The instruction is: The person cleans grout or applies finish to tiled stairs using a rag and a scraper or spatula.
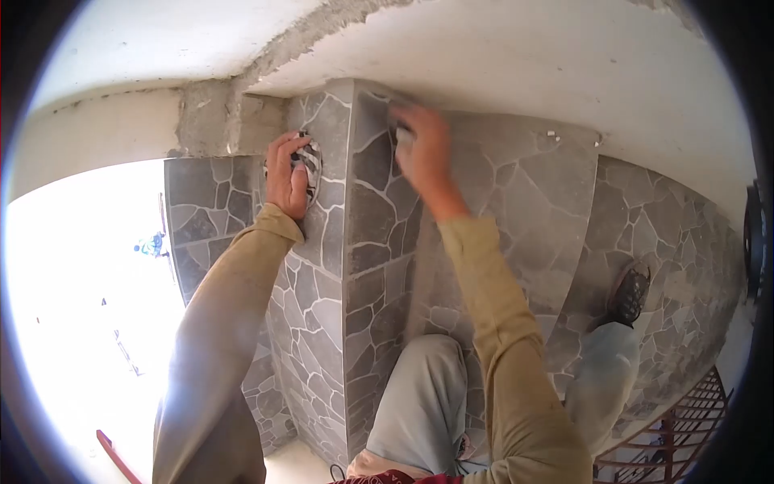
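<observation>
My left hand (pixel 288 179) presses a crumpled black-and-white patterned cloth (pixel 313 169) against the left face of a corner pillar (pixel 347 266) covered in grey stone-pattern tiles with pale joints. On the pillar's other side, my right hand (pixel 425 153) is closed around a small object, dark and whitish in parts and blurred by motion. That object is near the top of the tiles, close under the rough plaster edge. What exactly it is cannot be made out.
A pale plastered surface (pixel 516 56) spans the top. Tiled wall (pixel 645 234) continues right, with a dark shoe (pixel 629 294) near it. A reddish metal grille (pixel 677 427) stands at lower right. Bright open space lies left, with a small distant figure (pixel 151 244).
</observation>
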`<state>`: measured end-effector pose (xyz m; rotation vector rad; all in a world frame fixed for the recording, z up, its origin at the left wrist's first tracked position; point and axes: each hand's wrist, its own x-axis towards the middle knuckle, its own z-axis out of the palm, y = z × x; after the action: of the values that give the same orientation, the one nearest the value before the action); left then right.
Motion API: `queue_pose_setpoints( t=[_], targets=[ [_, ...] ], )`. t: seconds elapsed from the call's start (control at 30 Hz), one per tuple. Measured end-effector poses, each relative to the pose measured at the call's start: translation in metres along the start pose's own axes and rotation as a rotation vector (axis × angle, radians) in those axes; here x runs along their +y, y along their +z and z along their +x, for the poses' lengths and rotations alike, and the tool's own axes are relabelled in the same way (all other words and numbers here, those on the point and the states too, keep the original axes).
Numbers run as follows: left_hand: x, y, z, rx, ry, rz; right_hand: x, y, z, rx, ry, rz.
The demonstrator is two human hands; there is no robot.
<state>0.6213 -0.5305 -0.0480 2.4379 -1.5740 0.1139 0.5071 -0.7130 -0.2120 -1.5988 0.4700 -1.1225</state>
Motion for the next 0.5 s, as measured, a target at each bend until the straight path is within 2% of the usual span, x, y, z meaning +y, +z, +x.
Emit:
queue_pose_setpoints(
  t=[0.07, 0.13, 0.23, 0.33, 0.37, 0.5],
  targets=[
    [-0.008, 0.001, 0.006, 0.006, 0.056, 0.017, -0.037, -0.017, -0.018, -0.04, -0.03, 0.006],
    [-0.008, 0.003, 0.0, 0.026, 0.048, 0.032, -0.056, -0.018, -0.032, -0.104, 0.061, 0.078],
    [-0.007, 0.003, -0.008, 0.005, 0.001, 0.003, -0.01, -0.004, 0.013, -0.027, 0.017, 0.005],
    [-0.007, 0.005, -0.007, 0.019, 0.018, -0.008, -0.031, -0.017, -0.002, -0.126, -0.051, -0.103],
    [-0.008, 0.002, 0.0, 0.015, 0.049, 0.013, -0.048, -0.019, -0.015, -0.1, -0.051, 0.004],
    [0.001, 0.0, -0.002, 0.017, 0.002, 0.007, -0.018, -0.001, 0.012, -0.01, -0.008, -0.069]
  ],
)
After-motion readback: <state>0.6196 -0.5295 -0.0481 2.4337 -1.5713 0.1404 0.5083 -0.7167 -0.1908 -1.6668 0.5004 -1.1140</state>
